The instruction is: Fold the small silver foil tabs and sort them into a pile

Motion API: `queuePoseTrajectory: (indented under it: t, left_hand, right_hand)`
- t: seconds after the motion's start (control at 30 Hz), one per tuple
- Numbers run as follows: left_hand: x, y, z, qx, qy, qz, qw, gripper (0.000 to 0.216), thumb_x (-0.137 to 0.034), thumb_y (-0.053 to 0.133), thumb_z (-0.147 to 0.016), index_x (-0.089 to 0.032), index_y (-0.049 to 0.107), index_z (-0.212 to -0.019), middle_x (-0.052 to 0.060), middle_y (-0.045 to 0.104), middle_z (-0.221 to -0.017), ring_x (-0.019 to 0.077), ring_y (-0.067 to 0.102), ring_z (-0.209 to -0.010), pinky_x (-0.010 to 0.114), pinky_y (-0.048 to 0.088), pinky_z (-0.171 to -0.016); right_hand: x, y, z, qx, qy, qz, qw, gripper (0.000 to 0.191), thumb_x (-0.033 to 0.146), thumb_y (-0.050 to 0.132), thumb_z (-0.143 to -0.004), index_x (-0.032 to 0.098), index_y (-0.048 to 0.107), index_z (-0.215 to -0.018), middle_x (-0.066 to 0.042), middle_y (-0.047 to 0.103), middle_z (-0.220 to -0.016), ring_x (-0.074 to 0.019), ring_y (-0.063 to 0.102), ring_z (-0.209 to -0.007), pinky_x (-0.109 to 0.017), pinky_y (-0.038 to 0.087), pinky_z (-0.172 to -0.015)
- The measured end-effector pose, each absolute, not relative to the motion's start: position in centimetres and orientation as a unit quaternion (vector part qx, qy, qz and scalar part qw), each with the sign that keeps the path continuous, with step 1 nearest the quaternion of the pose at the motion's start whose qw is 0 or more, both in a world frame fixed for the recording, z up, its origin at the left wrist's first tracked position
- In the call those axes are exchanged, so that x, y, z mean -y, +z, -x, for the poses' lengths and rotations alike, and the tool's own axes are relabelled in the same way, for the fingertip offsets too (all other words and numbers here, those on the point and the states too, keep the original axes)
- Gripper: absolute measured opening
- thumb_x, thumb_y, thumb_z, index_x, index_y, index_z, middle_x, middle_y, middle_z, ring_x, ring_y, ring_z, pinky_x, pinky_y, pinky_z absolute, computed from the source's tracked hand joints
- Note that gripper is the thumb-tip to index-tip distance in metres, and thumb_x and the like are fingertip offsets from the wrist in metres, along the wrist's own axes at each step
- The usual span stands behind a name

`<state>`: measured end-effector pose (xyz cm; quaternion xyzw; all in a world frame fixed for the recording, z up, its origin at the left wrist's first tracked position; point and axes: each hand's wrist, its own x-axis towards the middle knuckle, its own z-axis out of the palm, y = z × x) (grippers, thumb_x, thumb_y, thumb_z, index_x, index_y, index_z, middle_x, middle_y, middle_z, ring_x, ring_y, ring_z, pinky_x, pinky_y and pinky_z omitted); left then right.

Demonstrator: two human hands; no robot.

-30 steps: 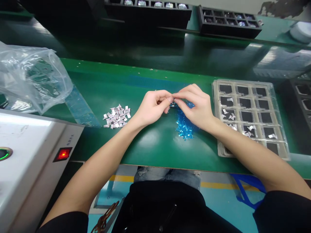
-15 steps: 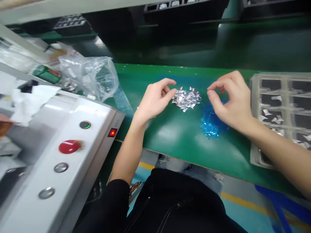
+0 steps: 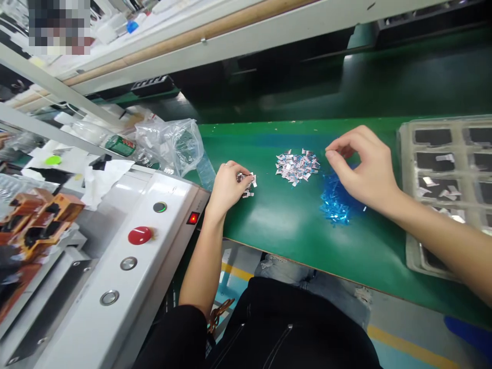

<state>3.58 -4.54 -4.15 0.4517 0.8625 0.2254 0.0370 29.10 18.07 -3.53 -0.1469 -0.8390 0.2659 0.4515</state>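
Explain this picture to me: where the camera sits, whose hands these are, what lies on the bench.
No machine works here: these are a person's two bare hands, filmed by a camera worn on the head, looking forward and down. The left hand has its fingertips at a few small silver pieces on the green bench; whether it grips or only touches them is unclear. The right hand hovers with thumb and forefinger pinched together; anything between them is too small to see. Between the hands lies a heap of silver pieces, and below the right hand a heap of blue scraps. On the right is a clear compartment tray with some pieces in it. On the left are a crumpled plastic bag and a white control box with a red button.
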Motion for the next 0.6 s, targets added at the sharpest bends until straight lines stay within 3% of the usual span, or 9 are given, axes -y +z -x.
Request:
queuePoseTrajectory:
  t: [0.27,0.5,0.6]
  left_hand:
    - [3.60,-3.81,-3.28,-0.900,0.205,-0.379,0.063,0.020,-0.039,0.079,-0.092,-0.020,0.079,-0.086,0.009,0.077,-0.099,0.0278,0.072,-0.092,0.042,0.056,-0.098]
    - [3.75,-4.09,-3.18,-0.885,0.163,-0.434,0.048,0.019,-0.035,0.070,-0.097,-0.021,0.075,-0.086,0.013,0.075,-0.103,0.0339,0.070,-0.106,0.048,0.054,-0.106]
    - [4.19,-4.21,-3.05,-0.877,0.167,-0.448,0.041,0.018,-0.037,0.070,-0.098,-0.021,0.075,-0.092,0.013,0.074,-0.103,0.0328,0.069,-0.103,0.048,0.054,-0.106]
  right_hand:
    - [-17.86,-3.47,-29.32,0.826,0.289,0.157,0.457,0.010,0.029,0.071,-0.099,0.025,0.073,-0.091,-0.005,0.071,-0.092,-0.0226,0.068,-0.083,-0.044,0.063,-0.081]
    - [-17.83,-3.51,-29.24,0.819,0.299,0.142,0.470,0.009,0.024,0.069,-0.099,0.025,0.073,-0.091,-0.004,0.071,-0.093,-0.0225,0.067,-0.083,-0.043,0.061,-0.078]
    - [-17.86,-3.60,-29.18,0.820,0.299,0.137,0.468,0.009,0.023,0.069,-0.098,0.025,0.072,-0.090,-0.004,0.071,-0.092,-0.0224,0.067,-0.083,-0.043,0.059,-0.078]
